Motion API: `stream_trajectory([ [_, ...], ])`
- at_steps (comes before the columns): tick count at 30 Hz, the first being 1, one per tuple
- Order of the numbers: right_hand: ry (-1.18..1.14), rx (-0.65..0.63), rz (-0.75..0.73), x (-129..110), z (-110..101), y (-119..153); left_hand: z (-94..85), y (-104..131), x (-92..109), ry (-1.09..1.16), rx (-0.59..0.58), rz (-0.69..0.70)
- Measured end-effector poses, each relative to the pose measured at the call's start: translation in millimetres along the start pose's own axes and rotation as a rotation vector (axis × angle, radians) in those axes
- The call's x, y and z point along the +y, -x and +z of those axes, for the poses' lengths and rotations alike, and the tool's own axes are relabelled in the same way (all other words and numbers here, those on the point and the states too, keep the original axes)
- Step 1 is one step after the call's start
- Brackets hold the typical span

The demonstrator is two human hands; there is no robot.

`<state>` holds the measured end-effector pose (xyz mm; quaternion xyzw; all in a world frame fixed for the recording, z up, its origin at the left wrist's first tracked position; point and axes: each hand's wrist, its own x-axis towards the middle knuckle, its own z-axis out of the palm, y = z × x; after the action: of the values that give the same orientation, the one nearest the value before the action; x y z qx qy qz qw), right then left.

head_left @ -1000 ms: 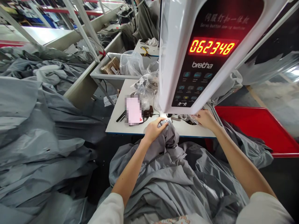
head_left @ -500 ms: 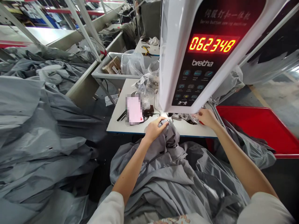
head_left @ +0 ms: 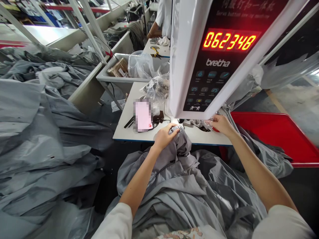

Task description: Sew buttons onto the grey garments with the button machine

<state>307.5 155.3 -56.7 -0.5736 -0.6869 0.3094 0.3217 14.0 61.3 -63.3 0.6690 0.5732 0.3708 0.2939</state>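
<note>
My left hand [head_left: 164, 136] is closed on the grey garment [head_left: 183, 142], thumb on top, at the front of the machine table. A small shiny snap shows on the cloth beside the thumb. The rest of the garment spreads down over my lap. My right hand [head_left: 223, 126] is at the clear plastic bag [head_left: 203, 124] of small metal parts, right of the machine's working spot. Its fingertips are bent together there; whatever they pinch is too small to make out. The button machine's head [head_left: 189, 83] hangs above both hands and hides its lower tooling.
A pink phone-like item [head_left: 143, 116] lies on the white table [head_left: 127, 132]. Behind it are plastic bags [head_left: 158, 88] and a grey bin [head_left: 119, 79]. A red tray [head_left: 271, 136] stands at right, piled grey garments [head_left: 50, 149] at left. A co-worker's arm [head_left: 152, 30] shows at the back.
The view has shifted slightly. A co-worker's arm and white sleeve have come into sight at the back. My hands keep nearly the same places, left on the garment, right at the bag.
</note>
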Motion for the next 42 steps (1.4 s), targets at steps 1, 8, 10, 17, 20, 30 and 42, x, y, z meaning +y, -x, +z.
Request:
stream_trajectory([
  [1, -0.02, -0.021, 0.004, -0.6, -0.2, 0.3, -0.1, 0.2, 0.1, -0.005, -0.001, -0.005],
  [8, -0.043, -0.074, 0.005, 1.0, -3.8, 1.5, -0.5, 0.5, 0.2, -0.032, -0.003, 0.003],
  [10, -0.049, -0.071, -0.005, 2.8, -3.7, 1.5, -0.6, 0.5, 0.3, -0.04, -0.006, -0.003],
  [17, -0.013, -0.065, -0.023, 6.7, -3.0, 3.2, -0.4, 0.5, 0.7, -0.034, -0.006, 0.001],
  [20, 0.011, -0.065, -0.021, 5.3, -3.4, 3.5, -0.1, 0.3, 0.0, -0.033, -0.007, 0.007],
  [30, 0.139, -0.059, -0.031, 1.7, -2.8, 2.5, 0.2, -0.1, -0.7, -0.031, -0.007, 0.006],
  [42, 0.085, -0.066, 0.003, 7.3, -2.1, 2.7, 0.0, 0.1, -0.3, -0.038, -0.005, 0.011],
])
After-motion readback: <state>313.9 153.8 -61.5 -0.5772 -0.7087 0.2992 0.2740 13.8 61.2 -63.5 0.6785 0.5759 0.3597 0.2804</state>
